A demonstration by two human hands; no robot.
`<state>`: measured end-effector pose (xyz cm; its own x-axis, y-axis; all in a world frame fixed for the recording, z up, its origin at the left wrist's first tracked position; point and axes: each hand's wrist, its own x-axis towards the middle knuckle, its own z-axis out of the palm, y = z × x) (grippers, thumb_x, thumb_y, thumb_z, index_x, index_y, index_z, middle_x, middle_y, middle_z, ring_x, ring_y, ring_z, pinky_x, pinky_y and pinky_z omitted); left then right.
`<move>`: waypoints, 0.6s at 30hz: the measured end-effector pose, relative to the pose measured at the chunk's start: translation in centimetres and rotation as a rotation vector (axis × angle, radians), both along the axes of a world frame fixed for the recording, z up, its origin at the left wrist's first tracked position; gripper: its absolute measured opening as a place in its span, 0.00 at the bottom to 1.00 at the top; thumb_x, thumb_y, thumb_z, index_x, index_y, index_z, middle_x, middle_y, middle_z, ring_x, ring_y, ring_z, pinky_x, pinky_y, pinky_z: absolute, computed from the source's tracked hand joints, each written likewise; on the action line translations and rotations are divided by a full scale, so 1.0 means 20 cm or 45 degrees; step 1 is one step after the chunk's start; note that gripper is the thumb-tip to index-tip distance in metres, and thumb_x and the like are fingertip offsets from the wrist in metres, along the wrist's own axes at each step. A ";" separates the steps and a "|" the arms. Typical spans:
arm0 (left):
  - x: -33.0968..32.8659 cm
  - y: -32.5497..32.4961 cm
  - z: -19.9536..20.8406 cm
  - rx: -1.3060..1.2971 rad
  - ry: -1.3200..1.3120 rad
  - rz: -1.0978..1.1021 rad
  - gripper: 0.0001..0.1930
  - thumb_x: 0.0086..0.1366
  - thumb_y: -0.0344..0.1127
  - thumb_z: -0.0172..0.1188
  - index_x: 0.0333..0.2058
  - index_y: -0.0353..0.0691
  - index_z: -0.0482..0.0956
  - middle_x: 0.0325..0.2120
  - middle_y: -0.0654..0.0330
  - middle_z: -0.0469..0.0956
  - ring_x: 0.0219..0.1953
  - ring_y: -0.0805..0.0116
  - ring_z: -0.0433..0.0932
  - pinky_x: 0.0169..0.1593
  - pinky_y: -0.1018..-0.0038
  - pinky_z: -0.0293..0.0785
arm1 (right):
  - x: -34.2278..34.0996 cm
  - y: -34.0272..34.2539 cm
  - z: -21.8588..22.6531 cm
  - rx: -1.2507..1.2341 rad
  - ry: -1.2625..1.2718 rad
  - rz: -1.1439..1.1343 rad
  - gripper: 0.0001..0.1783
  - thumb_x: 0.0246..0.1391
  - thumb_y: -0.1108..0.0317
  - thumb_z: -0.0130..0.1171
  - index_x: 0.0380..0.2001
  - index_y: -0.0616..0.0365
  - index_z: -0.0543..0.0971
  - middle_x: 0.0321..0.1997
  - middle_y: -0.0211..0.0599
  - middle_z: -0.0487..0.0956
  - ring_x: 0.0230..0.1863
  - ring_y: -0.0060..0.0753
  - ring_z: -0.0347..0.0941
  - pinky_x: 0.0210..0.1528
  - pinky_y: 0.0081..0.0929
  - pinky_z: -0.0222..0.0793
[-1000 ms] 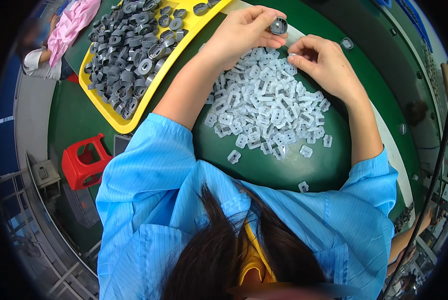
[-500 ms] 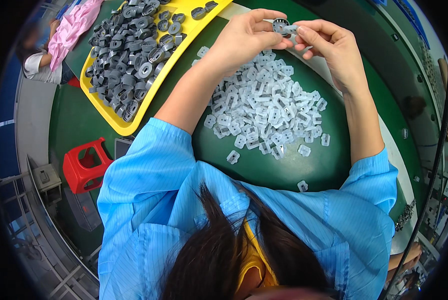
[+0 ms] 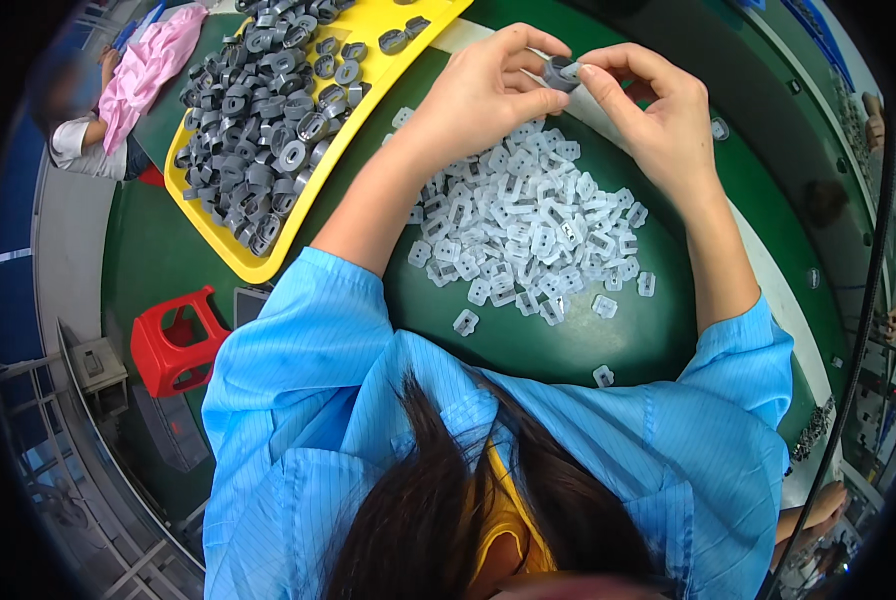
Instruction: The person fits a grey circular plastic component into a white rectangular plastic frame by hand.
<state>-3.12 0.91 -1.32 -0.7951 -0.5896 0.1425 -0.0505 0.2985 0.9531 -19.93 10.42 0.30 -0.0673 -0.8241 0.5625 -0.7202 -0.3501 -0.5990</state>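
Note:
Between my two hands, beyond the pile, is a round dark grey plastic ring. My left hand pinches it between thumb and fingers. From the other side, my right hand presses a small translucent white plastic clip against the ring with thumb and forefinger. Fingertips hide much of both pieces, so I cannot tell how deep the clip sits. Below my hands lies a loose heap of the same translucent clips on the green table.
At the left a yellow tray holds many dark grey rings. A red plastic stool stands on the floor. Beyond the table runs a green conveyor belt carrying a few small parts. Another person with pink cloth is at upper left.
The grey ring has turned from facing me to side-on, and the clip has come up against it. My hands have shifted slightly. Small parts have appeared on the belt.

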 end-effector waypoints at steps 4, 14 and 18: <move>-0.05 0.07 -0.02 -0.210 0.133 0.194 0.18 0.55 0.21 0.63 0.44 0.34 0.68 0.36 0.59 0.77 0.37 0.75 0.79 0.42 0.80 0.76 | 0.04 0.00 -0.04 0.313 -0.792 0.042 0.08 0.54 0.68 0.61 0.30 0.63 0.81 0.28 0.29 0.80 0.29 0.13 0.72 0.33 0.13 0.68; -0.11 0.12 -0.03 -0.628 0.125 0.440 0.17 0.52 0.23 0.65 0.40 0.31 0.71 0.34 0.58 0.78 0.36 0.73 0.80 0.40 0.77 0.79 | 0.04 -0.02 -0.09 0.162 -0.608 -0.099 0.10 0.51 0.66 0.61 0.28 0.63 0.80 0.21 0.26 0.77 0.23 0.12 0.68 0.26 0.15 0.63; -0.10 0.14 -0.01 -0.545 0.161 0.400 0.18 0.51 0.24 0.66 0.40 0.31 0.71 0.33 0.57 0.79 0.35 0.72 0.81 0.40 0.77 0.79 | 0.03 -0.02 -0.10 0.090 -0.495 -0.161 0.10 0.51 0.66 0.61 0.27 0.63 0.80 0.19 0.25 0.75 0.22 0.12 0.66 0.25 0.15 0.62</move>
<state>-5.10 3.62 -1.51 -0.5510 -0.6641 0.5053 -0.0926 0.6505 0.7539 -19.36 9.96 -1.73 -0.3667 -0.8314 0.4175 -0.4699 -0.2218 -0.8544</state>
